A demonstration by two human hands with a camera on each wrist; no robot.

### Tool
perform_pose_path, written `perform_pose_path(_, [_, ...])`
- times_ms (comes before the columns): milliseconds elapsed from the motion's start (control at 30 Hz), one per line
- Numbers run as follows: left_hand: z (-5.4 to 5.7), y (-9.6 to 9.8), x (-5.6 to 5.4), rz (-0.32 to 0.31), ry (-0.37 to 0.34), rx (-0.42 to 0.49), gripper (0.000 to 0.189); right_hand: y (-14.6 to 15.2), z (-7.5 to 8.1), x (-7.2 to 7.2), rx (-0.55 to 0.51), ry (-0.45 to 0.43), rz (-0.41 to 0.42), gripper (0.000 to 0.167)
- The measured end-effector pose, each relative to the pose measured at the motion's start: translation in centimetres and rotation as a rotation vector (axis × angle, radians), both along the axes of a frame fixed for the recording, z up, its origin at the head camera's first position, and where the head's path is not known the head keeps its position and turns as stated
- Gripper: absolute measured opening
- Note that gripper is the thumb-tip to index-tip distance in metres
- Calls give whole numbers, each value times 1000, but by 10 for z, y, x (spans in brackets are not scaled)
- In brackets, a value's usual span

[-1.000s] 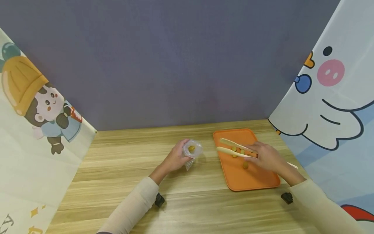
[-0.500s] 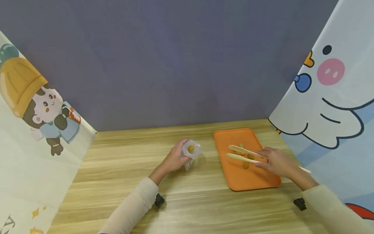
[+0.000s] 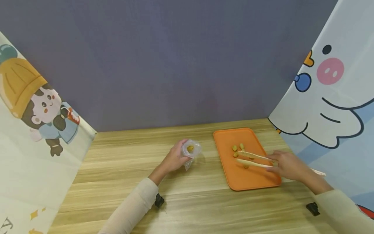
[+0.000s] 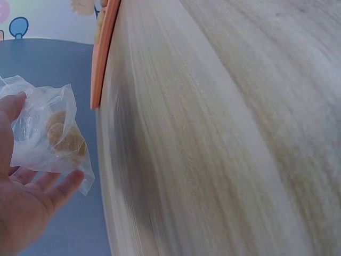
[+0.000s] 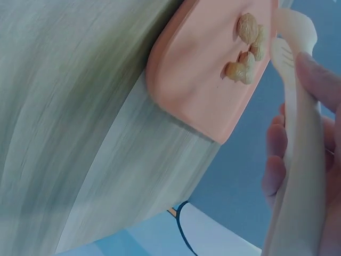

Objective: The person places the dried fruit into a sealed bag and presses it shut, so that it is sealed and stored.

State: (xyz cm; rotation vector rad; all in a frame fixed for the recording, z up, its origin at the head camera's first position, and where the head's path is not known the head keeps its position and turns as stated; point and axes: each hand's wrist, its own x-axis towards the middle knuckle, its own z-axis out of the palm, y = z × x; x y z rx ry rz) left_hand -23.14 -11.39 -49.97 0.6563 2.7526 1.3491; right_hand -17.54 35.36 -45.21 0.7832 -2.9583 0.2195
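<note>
My left hand (image 3: 175,157) holds a clear plastic bag (image 3: 196,149) upright, its mouth facing up. Wrinkled yellow-brown, nut-like pieces (image 4: 66,136) show through the plastic low in the bag. On the right, my right hand (image 3: 289,165) grips a pair of cream tongs (image 3: 257,164) over the orange tray (image 3: 236,182). The tips of the tongs stand apart in the head view; one has slots in the right wrist view. Several more of the nut-like pieces (image 5: 248,29) lie on the tray beneath and beyond the tips. Whether anything sits between the tips cannot be told.
The wood-grain table (image 3: 125,152) stretches under both arms. A grey backdrop (image 3: 181,65) rises along its far edge, and printed cloth panels (image 3: 336,107) flank both sides. Black devices (image 3: 313,208) are worn at both wrists.
My right hand and the tongs have moved right and nearer to me over the tray, uncovering some pieces. The left hand and the bag stay almost still.
</note>
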Motion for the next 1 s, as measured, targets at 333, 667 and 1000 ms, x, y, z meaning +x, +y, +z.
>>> perform_pose_path(333, [-1,-2,0,8,-8,19,80,9,4,6,17,-19,3,49])
perform_pose_path(667, [1,-1,1,0,-5,8,81,17,-4,9,50,-69,-25,52])
perform_pose_path(1000, [0,0,0,2,-17,-5,83,19,-9,11,57,-40,-33,48])
